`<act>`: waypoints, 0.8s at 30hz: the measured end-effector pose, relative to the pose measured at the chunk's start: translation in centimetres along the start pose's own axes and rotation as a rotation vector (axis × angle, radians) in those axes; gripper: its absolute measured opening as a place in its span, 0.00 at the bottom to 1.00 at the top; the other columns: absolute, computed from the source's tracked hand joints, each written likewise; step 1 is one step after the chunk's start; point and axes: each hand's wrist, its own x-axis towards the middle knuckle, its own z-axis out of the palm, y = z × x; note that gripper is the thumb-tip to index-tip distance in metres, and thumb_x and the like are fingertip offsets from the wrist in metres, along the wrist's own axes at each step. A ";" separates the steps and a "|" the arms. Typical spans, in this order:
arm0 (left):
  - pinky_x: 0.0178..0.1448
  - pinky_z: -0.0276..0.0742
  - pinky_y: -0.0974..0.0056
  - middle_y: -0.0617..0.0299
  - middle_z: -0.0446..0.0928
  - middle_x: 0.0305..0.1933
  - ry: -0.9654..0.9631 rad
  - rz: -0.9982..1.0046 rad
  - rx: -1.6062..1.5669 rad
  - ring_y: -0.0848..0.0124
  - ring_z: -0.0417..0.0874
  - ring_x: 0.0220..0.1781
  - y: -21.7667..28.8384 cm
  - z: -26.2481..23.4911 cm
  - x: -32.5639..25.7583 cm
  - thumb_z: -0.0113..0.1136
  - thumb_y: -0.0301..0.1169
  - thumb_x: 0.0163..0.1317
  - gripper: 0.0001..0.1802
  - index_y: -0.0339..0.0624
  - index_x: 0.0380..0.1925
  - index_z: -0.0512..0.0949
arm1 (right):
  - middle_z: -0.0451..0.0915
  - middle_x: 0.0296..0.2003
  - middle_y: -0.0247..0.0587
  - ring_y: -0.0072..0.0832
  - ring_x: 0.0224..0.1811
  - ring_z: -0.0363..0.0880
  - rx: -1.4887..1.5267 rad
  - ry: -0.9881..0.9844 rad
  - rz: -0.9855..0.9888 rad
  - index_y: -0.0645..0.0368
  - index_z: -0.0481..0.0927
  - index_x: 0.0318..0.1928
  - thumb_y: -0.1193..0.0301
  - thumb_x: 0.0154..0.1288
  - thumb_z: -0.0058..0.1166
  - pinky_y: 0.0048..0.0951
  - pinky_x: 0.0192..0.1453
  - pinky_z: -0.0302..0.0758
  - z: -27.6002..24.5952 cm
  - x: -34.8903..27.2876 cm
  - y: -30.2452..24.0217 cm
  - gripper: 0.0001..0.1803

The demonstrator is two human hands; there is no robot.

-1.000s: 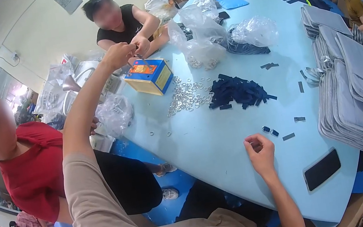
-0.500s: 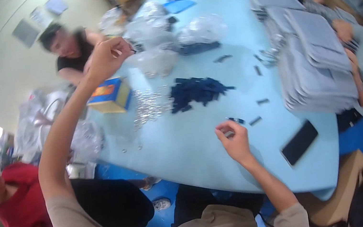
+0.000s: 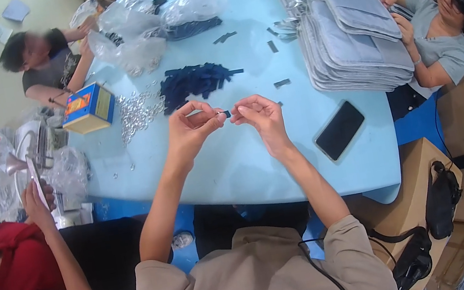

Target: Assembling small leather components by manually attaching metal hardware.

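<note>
Mid-frame, my left hand (image 3: pixel 195 128) and right hand (image 3: pixel 258 117) have fingers pinched shut on one small dark strap piece (image 3: pixel 227 113) over the blue bench (image 3: pixel 246 155).

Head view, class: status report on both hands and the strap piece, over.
Left hand and right hand pinch small dark strap piece above blue table. Nothing between them.

Bright even indoor light, soft shadows, fisheye bend w/ black rim.
</note>
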 end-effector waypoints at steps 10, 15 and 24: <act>0.51 0.85 0.66 0.53 0.88 0.41 0.055 -0.002 0.016 0.72 0.87 0.42 -2.3 -1.3 -2.3 0.74 0.22 0.63 0.10 0.38 0.35 0.78 | 0.88 0.41 0.47 0.31 0.43 0.89 -0.019 -0.125 -0.044 0.71 0.85 0.47 0.82 0.69 0.61 0.33 0.54 0.87 1.4 -1.0 1.7 0.08; 0.50 0.86 0.66 0.51 0.88 0.42 0.066 0.034 -0.003 0.68 0.90 0.45 -2.7 -1.2 -2.3 0.72 0.20 0.63 0.09 0.36 0.35 0.77 | 0.87 0.44 0.47 0.30 0.46 0.88 -0.033 -0.109 -0.059 0.72 0.84 0.47 0.84 0.68 0.62 0.31 0.55 0.87 1.2 -1.1 1.9 0.08; 0.49 0.85 0.66 0.57 0.87 0.39 0.131 0.184 0.146 0.71 0.89 0.42 -3.4 -1.0 -2.4 0.73 0.22 0.62 0.10 0.37 0.33 0.78 | 0.87 0.42 0.45 0.27 0.47 0.88 -0.126 -0.066 -0.082 0.70 0.84 0.44 0.86 0.64 0.66 0.28 0.56 0.86 1.5 -1.0 2.4 0.09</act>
